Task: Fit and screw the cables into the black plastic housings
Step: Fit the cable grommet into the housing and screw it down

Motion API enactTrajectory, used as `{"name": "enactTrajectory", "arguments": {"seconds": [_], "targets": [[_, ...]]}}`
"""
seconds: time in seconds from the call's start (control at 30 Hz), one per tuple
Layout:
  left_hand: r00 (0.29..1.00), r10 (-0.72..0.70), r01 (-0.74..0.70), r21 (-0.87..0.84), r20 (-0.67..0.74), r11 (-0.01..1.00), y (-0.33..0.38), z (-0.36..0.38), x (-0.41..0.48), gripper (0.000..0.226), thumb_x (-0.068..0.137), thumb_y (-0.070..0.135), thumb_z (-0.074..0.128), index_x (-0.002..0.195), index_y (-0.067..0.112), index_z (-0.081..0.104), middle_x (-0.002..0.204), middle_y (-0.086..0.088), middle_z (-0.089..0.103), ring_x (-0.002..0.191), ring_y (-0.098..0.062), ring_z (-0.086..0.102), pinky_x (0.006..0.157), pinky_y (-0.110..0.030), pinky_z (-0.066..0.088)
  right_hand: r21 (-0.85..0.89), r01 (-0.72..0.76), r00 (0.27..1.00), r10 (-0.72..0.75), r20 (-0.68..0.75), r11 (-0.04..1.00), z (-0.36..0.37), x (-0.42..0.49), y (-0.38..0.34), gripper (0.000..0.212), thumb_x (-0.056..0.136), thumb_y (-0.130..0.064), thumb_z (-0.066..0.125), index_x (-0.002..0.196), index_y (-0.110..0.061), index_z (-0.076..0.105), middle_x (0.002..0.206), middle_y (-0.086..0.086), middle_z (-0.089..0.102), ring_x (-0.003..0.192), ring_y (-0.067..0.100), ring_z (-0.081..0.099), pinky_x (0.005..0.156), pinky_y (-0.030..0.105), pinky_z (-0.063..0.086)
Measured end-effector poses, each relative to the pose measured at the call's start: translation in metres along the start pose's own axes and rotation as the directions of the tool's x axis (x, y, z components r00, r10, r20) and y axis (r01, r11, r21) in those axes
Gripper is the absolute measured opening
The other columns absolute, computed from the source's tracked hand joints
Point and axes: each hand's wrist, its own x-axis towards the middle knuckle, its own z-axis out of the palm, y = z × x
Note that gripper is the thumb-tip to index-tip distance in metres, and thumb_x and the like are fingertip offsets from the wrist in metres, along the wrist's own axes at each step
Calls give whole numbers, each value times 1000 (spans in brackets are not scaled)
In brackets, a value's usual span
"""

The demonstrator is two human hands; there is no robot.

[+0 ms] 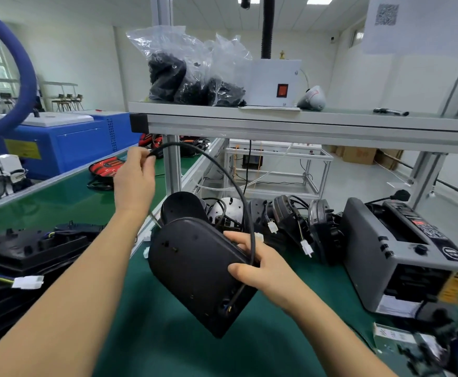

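Note:
My right hand (260,270) grips a black plastic housing (195,270) by its right edge and holds it tilted above the green mat. A black cable (222,170) rises from a hole near the housing's lower end, arcs up over my right hand and curves left. My left hand (135,175) is raised higher up and pinches the cable near its free end between thumb and fingers. Behind the held housing lies another black housing (184,208).
More black housings (32,248) with a white connector (28,282) lie at the left. Wired parts (298,221) sit behind, a grey tape dispenser (401,257) at the right. An aluminium shelf (276,123) with bags of black parts (189,74) overhangs the bench.

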Motion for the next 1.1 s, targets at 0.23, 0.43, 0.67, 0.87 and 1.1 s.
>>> {"name": "enactTrajectory", "arguments": {"seconds": [0.23, 0.43, 0.67, 0.87, 1.1], "targets": [[625, -524, 781, -453, 579, 431, 46, 27, -49, 14, 98, 6, 45, 88, 8, 55, 55, -2, 59, 37, -3, 48, 33, -12, 36, 297, -108, 938, 196, -285, 949, 4, -48, 19, 43, 73, -20, 67, 114, -33, 62, 97, -9, 73, 88, 8, 68, 78, 21, 50], [341, -540, 930, -360, 770, 74, 39, 57, -137, 37, 97, -9, 26, 128, -7, 46, 74, -12, 53, 50, -9, 57, 43, -14, 49, 449, -209, 797, 418, -437, 869, 15, -103, 44, 35, 83, -23, 67, 116, -34, 59, 104, -9, 72, 94, 8, 68, 79, 26, 49], [172, -640, 956, -282, 749, -73, 38, 64, -193, 20, 98, -6, 33, 109, -3, 49, 90, -19, 53, 68, -21, 55, 52, -27, 56, 574, -267, 696, 567, -441, 774, 28, -135, 43, 41, 82, -39, 69, 119, -32, 53, 111, -8, 67, 101, 11, 64, 95, 39, 48], [451, -545, 782, -19, 706, 623, 43, 41, -204, 39, 97, 6, 38, 132, 14, 53, 135, 0, 51, 123, -18, 48, 108, -33, 35, 576, -302, 675, 597, -433, 760, 27, -140, 33, 39, 87, -42, 62, 122, -29, 50, 105, -20, 58, 93, -6, 50, 92, 30, 36], [490, -103, 164, 25, 866, 986, 36, -18, -239, 30, 94, 13, 46, 106, 36, 60, 113, 24, 54, 110, 7, 45, 96, -15, 33, 594, -355, 655, 645, -393, 722, 20, -145, 37, 43, 85, -49, 61, 122, -29, 52, 108, -15, 58, 104, 11, 53, 101, 36, 37]]}}
